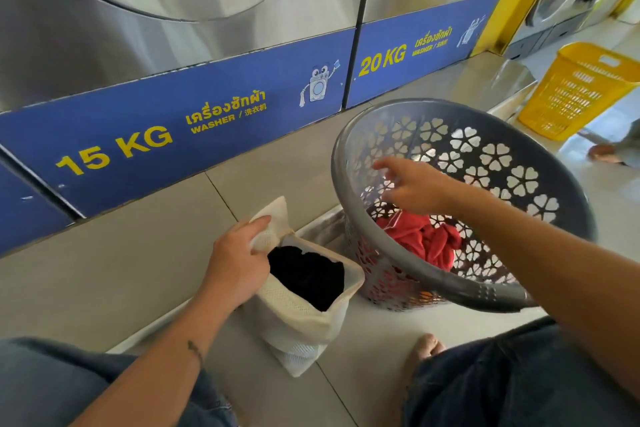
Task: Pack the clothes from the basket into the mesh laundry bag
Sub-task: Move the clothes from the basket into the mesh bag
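Observation:
A white mesh laundry bag [298, 319] stands on the floor at centre, its mouth open, with a black garment [306, 276] inside. My left hand [235, 260] grips the bag's upper left rim and holds it open. To the right stands a round grey basket [381, 274] with flower-shaped holes, tilted toward me. Red clothes [420, 236] lie at its bottom. My right hand [410, 185] hovers inside the basket above the red clothes, fingers spread, holding nothing.
Steel washers with blue 15 KG and 20 KG panels [166, 135] line the wall on a raised tiled step [104, 253]. A yellow basket [576, 88] stands at far right. My knees and a bare foot [424, 348] are at the bottom.

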### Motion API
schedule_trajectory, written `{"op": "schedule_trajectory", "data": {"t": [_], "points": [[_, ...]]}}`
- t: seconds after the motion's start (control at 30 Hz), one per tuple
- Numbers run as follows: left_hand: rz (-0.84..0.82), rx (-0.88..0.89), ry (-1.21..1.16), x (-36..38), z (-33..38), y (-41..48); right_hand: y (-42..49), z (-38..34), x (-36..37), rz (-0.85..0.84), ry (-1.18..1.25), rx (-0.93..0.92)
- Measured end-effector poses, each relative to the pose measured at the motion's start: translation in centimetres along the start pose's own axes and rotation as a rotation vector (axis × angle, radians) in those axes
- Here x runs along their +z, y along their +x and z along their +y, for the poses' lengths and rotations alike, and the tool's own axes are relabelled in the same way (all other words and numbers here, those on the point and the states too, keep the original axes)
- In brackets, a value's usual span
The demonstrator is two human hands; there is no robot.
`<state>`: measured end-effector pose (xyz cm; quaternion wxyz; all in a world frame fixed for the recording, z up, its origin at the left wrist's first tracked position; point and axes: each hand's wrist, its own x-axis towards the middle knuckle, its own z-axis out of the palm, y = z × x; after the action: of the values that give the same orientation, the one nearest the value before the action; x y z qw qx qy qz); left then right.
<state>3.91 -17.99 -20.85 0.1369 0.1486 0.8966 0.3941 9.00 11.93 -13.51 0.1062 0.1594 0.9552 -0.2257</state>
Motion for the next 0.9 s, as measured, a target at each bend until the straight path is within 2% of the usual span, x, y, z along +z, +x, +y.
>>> {"op": "schedule_trajectory", "data": {"t": [0.1, 0.23, 0.33, 0.5, 0.57, 0.67, 0.9], "points": [[-0.001, -0.02, -0.077, 0.9, 1.7, 1.4, 3.2, 3.9, 3.0, -0.229, -0.298, 0.11], [-0.001, -0.025, -0.097, 2.3, 3.0, 3.4, 6.2, 7.9, 6.1, -0.376, -0.616, 0.138], [-0.018, -0.031, -0.076, 3.0, 3.4, 4.6, 8.4, 11.0, 8.0, -0.478, -0.727, 0.147], [-0.044, -0.096, -0.064, 3.9, 3.2, 6.2, 10.4, 15.4, 12.6, -0.618, -0.701, 0.287], [-0.05, -0.126, -0.068, 4.0, 3.0, 6.5, 10.0, 15.2, 14.2, -0.618, -0.742, 0.248], [-0.057, -0.152, -0.058, 4.1, 3.0, 6.5, 9.9, 14.1, 14.9, -0.475, -0.916, 0.083], [-0.047, -0.121, -0.048, 3.6, 2.6, 6.1, 8.7, 11.0, 11.8, -0.338, -0.944, -0.168]]}}
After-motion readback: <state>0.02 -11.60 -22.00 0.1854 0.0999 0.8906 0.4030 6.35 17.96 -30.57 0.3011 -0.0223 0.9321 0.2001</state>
